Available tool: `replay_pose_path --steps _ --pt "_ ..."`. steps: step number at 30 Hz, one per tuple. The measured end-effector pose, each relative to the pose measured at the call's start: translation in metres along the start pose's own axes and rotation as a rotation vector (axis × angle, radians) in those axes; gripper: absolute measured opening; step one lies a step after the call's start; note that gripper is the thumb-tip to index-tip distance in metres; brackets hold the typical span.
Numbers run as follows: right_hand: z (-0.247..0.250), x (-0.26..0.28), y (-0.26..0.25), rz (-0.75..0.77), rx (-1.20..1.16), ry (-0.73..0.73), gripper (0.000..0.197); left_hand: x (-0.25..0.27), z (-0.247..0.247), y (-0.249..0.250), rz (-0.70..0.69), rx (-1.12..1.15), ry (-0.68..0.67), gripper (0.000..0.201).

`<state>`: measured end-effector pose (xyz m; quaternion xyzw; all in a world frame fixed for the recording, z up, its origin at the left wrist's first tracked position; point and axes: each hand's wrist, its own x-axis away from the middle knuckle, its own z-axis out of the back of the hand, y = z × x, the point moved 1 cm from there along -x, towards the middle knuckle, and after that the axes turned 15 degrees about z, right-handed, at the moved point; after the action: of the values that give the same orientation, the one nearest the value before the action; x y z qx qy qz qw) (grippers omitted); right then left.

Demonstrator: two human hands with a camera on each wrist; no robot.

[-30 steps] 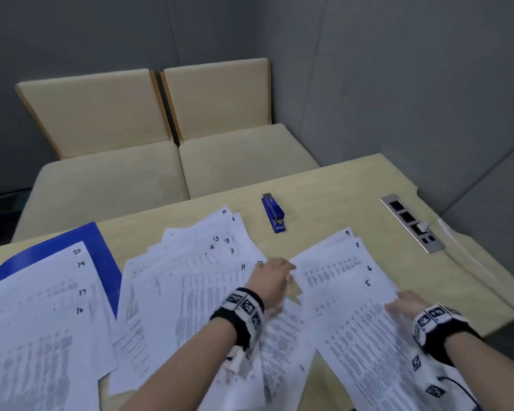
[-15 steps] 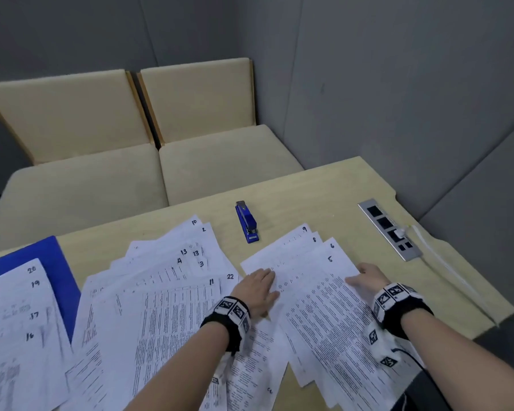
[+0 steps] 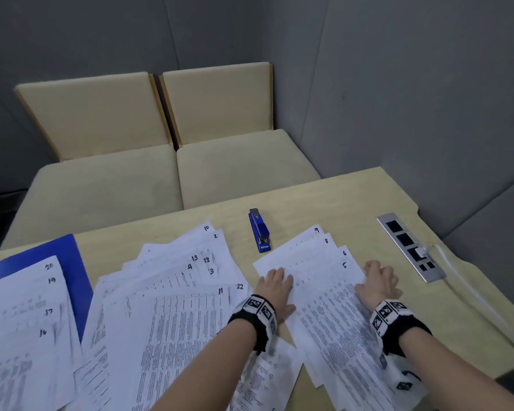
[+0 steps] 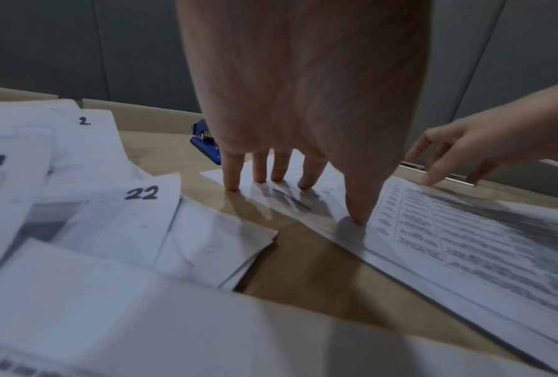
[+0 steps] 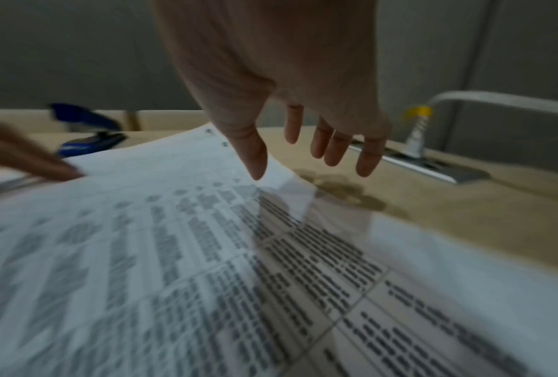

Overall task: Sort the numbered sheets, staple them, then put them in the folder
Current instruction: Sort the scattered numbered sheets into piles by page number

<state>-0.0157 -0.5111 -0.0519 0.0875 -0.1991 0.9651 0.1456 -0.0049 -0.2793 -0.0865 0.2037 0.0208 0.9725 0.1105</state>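
Numbered printed sheets lie in three spreads on the table. The right spread (image 3: 324, 280) shows 9, 8, 6 and 5. My left hand (image 3: 275, 281) lies flat on its left edge, its straight fingers (image 4: 261, 171) pressing the paper. My right hand (image 3: 379, 277) is at the spread's right edge with relaxed fingers (image 5: 335, 148) over bare table and the thumb touching the top sheet's corner. The middle spread (image 3: 172, 292) shows 10, 2, 13, 23, 4, 3, 11 and 22. The left spread (image 3: 21, 307), with 20, 19, 17 and 16, lies on the blue folder (image 3: 69, 262). The blue stapler (image 3: 259, 229) lies behind the sheets.
A metal power strip (image 3: 410, 247) with a white plug and cable is set into the table (image 3: 324, 203) at the right. Two beige seats (image 3: 172, 173) stand beyond the far edge. Grey walls close in behind and to the right.
My left hand has moved off the middle spread onto the left edge of the right spread. My right hand has slid farther up that spread's right edge.
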Motion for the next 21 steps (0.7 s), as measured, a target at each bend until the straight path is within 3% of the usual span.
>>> replay_pose_path --steps 4,7,11,15,18,21 --pt "-0.019 0.015 -0.021 0.220 0.190 -0.084 0.032 -0.006 0.006 0.005 0.025 0.058 0.019 0.052" --pt "-0.039 0.026 -0.029 0.205 0.172 -0.184 0.036 -0.001 0.020 -0.004 -0.029 0.259 0.088 0.042" --pt "-0.043 0.029 -0.035 0.182 0.148 -0.174 0.042 0.027 0.035 -0.053 -0.008 0.482 0.304 0.032" --pt "-0.043 0.032 -0.065 0.198 0.177 -0.157 0.041 0.062 0.021 -0.147 0.260 0.446 0.392 0.025" --pt "-0.055 0.052 -0.115 0.384 0.100 -0.089 0.040 0.083 0.010 -0.214 0.511 0.327 0.352 0.028" --pt "-0.085 0.083 -0.171 0.624 -0.049 -0.107 0.034 0.095 0.002 -0.258 0.694 0.233 0.220 0.051"
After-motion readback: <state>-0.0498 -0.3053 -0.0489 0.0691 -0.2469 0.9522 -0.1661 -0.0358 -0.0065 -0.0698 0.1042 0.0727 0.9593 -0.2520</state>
